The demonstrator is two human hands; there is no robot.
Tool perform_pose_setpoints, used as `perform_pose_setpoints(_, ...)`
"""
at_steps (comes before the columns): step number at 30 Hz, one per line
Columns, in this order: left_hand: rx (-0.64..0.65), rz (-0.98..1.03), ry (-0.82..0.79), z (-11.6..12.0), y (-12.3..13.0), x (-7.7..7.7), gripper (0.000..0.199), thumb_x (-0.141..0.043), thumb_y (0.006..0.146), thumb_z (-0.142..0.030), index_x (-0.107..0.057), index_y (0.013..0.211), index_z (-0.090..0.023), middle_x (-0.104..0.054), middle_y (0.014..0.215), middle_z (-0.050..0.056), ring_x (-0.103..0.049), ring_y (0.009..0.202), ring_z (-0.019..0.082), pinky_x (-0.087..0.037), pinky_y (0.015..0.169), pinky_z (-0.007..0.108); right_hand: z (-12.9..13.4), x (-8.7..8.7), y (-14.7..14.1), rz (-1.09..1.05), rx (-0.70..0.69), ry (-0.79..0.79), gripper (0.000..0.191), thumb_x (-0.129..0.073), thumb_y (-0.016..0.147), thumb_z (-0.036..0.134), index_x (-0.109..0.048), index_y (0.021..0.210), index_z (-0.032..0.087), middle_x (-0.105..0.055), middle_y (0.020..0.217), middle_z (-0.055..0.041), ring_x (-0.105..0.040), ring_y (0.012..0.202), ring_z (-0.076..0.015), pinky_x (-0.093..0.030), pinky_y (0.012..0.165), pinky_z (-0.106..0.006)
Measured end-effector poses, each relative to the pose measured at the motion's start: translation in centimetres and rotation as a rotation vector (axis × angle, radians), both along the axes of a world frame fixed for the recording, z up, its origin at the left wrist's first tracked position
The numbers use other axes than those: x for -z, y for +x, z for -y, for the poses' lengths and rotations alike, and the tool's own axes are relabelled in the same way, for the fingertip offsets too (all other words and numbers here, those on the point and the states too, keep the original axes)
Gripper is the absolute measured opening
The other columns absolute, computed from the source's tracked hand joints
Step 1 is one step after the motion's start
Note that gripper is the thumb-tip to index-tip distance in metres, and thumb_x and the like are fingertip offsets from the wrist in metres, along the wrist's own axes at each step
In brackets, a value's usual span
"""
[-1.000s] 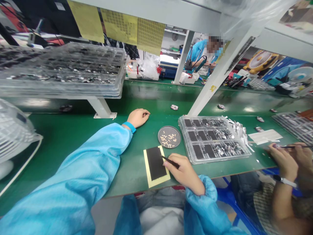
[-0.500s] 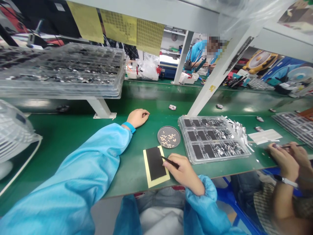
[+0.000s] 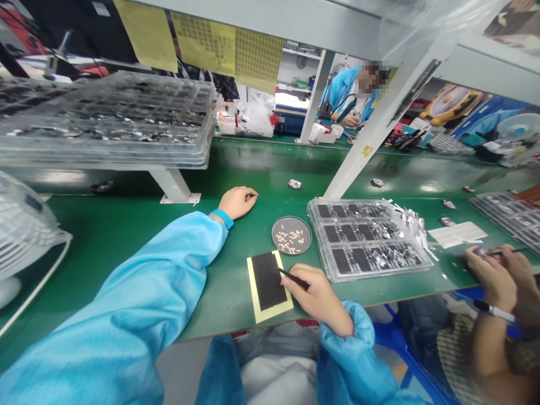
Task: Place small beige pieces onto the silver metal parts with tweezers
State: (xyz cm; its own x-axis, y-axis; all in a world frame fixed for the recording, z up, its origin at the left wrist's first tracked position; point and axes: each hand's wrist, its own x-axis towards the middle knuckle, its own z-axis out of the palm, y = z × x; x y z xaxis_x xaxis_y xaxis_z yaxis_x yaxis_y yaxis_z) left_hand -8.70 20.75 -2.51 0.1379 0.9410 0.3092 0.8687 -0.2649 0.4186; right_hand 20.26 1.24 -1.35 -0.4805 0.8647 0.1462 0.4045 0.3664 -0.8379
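Note:
My right hand [image 3: 313,289] grips black tweezers [image 3: 294,278], their tip over the right edge of a black rectangular sheet [image 3: 268,284] on a yellow backing [image 3: 274,313]. My left hand [image 3: 238,203], with a blue band at the wrist, rests on the green bench [image 3: 219,270]; its fingers are curled and what they hold, if anything, is hidden. Between the hands and farther back lies a round grey dish [image 3: 276,241] with several small beige pieces. A clear compartment tray [image 3: 314,216] of black screens and small parts is right of the dish.
Stacked clear trays [image 3: 169,157] stand on a raised shelf at left, above a white fan [image 3: 25,230]. A slanted white post [image 3: 358,146] rises behind the tray. A neighbour's hands [image 3: 491,275] work at right; another person sits across the bench.
The person across the bench has shifted their head and hands slightly. My two hands and the tweezers have stayed in place.

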Motion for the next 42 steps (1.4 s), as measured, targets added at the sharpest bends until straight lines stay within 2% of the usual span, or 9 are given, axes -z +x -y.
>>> perform_pose_setpoints(24, 0.002, 0.001, 0.015, -0.03, 0.02, 0.07, 0.022, -0.06, 0.09, -0.028, -0.078, 0.102, -0.024, -0.068, 0.084, 0.003, -0.063, 0.085, 0.023, -0.046, 0.074, 0.031, 0.05, 0.03, 0.03, -0.001, 0.004, -0.003, 0.034, -0.058, 0.102, 0.034, -0.054, 0.071, 0.019, -0.05, 0.072, 0.0015, -0.05, 0.07, -0.0128, -0.036, 0.066, -0.028)
perform_pose_setpoints(42, 0.004, -0.001, 0.008, -0.01, -0.08, 0.03, 0.024, -0.058, 0.09, -0.03, -0.078, 0.102, -0.025, -0.068, 0.084, 0.003, -0.063, 0.085, 0.023, -0.046, 0.074, 0.032, 0.1, -0.07, -0.02, -0.001, 0.004, 0.007, 0.033, -0.058, 0.102, 0.034, -0.058, 0.073, 0.019, -0.052, 0.072, 0.0007, -0.052, 0.07, -0.0135, -0.037, 0.066, -0.028)
